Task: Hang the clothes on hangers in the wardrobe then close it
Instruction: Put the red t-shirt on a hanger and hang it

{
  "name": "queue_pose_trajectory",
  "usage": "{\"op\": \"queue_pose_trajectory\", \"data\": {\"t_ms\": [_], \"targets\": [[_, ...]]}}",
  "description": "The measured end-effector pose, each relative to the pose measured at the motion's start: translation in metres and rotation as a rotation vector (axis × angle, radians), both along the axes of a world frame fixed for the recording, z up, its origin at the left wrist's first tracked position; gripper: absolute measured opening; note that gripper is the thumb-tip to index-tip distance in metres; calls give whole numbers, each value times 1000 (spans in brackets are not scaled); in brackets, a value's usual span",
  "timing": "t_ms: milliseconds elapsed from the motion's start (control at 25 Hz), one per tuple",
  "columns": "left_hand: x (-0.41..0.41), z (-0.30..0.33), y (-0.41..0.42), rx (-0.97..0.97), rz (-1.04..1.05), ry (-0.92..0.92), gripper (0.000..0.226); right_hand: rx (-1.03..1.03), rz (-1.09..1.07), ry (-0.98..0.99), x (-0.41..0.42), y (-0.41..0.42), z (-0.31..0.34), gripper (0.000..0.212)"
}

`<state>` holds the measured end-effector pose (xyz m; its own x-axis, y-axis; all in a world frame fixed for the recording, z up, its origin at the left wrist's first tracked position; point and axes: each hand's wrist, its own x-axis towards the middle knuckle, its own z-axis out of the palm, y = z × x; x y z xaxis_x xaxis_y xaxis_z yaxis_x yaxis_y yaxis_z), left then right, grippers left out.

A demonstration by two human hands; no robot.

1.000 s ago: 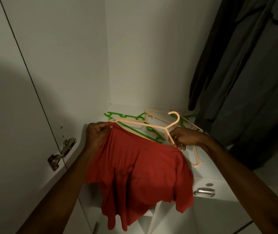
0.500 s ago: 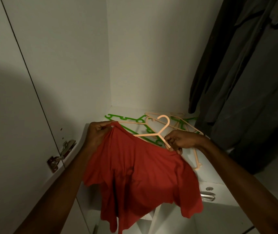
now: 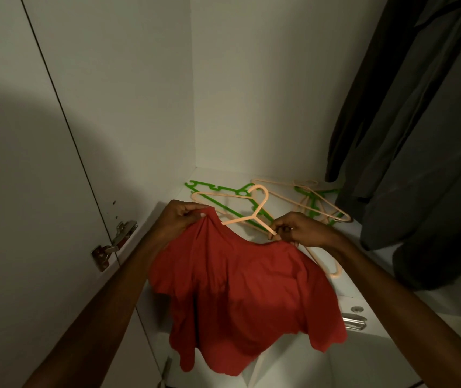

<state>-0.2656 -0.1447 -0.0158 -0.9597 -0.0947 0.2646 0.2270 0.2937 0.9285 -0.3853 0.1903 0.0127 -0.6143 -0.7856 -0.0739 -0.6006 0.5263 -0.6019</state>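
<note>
Nearest the camera, the red garment (image 3: 240,298) hangs in front of the wardrobe's lower front edge, held by its top edge between both hands. Its hem drapes over the drawer front with the metal handle (image 3: 353,322).

The left hand (image 3: 180,219) has its fingers curled tight on a bunched corner of the fabric at the garment's upper left. The right hand (image 3: 299,229) pinches the upper right of the garment together with one arm of the peach hanger (image 3: 254,212).

Key relation: the hanger lies between the two hands, just above the garment's top edge. Its long axis runs roughly left to right; the hook points up and away toward the back wall. The right hand already holds the hanger; the left hand holds fabric only and is just beside the hanger's free arm. By judgement, the next move is to work that free arm into the bunched fabric under the left hand.

Farther back, spare hangers (image 3: 307,203), green and peach, lie tangled on the wardrobe shelf (image 3: 293,273) toward its rear edge. Dark garments (image 3: 419,135) hang at the right side.

Not visible: the hanging rail, the garment's neck opening, and how far the hanger arm sits inside the fabric at the right hand. The door hinge (image 3: 111,245) shows at the left edge.
</note>
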Motion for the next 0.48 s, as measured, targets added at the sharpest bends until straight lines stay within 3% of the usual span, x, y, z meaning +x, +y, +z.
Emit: {"op": "queue_pose_trajectory", "data": {"t_ms": [280,480], "targets": [[7,-2,2,-250,-8,-73,53,-51,34,-31,-2,7,-9,30],[15,-8,-10,-407,34,-130,40,-116,67,-86,1,14,-6,28]]}}
